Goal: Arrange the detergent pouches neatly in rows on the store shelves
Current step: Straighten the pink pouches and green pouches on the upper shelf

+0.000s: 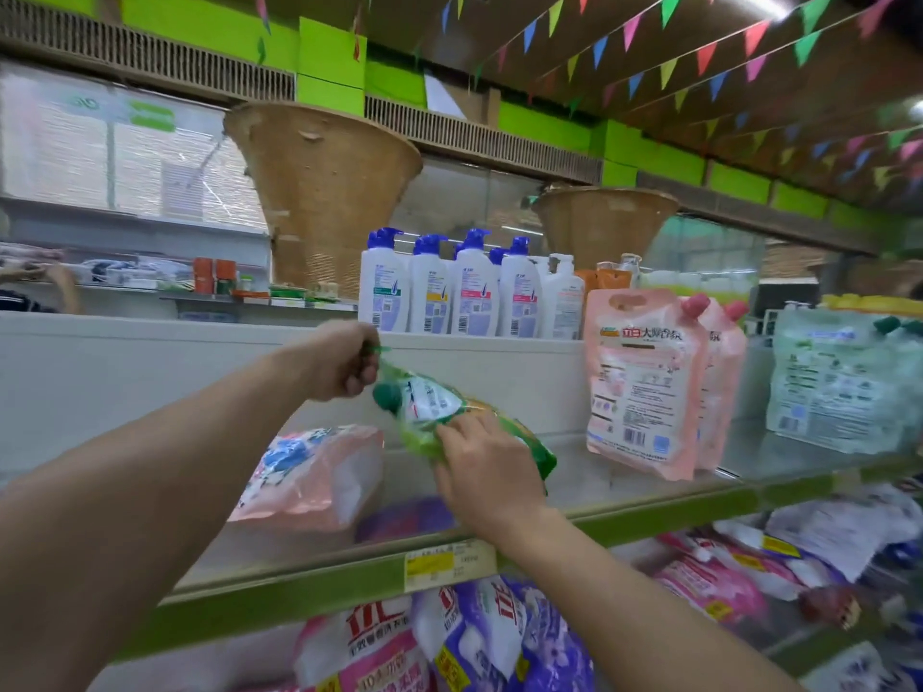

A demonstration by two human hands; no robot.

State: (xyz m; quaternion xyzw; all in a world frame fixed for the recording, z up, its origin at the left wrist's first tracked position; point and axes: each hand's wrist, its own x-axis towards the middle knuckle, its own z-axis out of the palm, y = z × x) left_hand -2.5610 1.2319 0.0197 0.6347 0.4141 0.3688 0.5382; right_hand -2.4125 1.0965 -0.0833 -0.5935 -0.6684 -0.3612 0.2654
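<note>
A steel shelf (pixel 624 484) with a green front edge runs across the view, a yellow price tag (pixel 449 564) clipped to that edge at 6 o'clock; its print is too small to read. Two woven baskets (pixel 319 192) stand on the top ledge at 12 o'clock. Just below them, white shampoo bottles (pixel 449 297) with blue pump caps stand in a row, their labels blurred.

At 3 o'clock two pink pouches (pixel 644 382) stand upright, one behind the other, the front one printed with red Chinese characters and a barcode near its base. Right of them, at the frame's edge, pale green pouches (pixel 844 382) stand with their backs and barcodes facing out. At 8 o'clock a pink and blue pouch (pixel 314 474) lies flat on the shelf. On the lower shelf at 6 o'clock, pink and purple bags (pixel 449 636) carry large red characters and a "10" on a yellow sticker.

The green pouch (pixel 449 417) is at the centre, held tilted above the shelf, its dark green cap (pixel 387 396) pointing toward 9 o'clock and a white label panel showing, text unreadable. The left hand (pixel 339 362) pinches the pouch's top edge, fingers curled tight around it. The right hand (pixel 484 472) grips the lower body, fingers spread narrowly over the green film.
</note>
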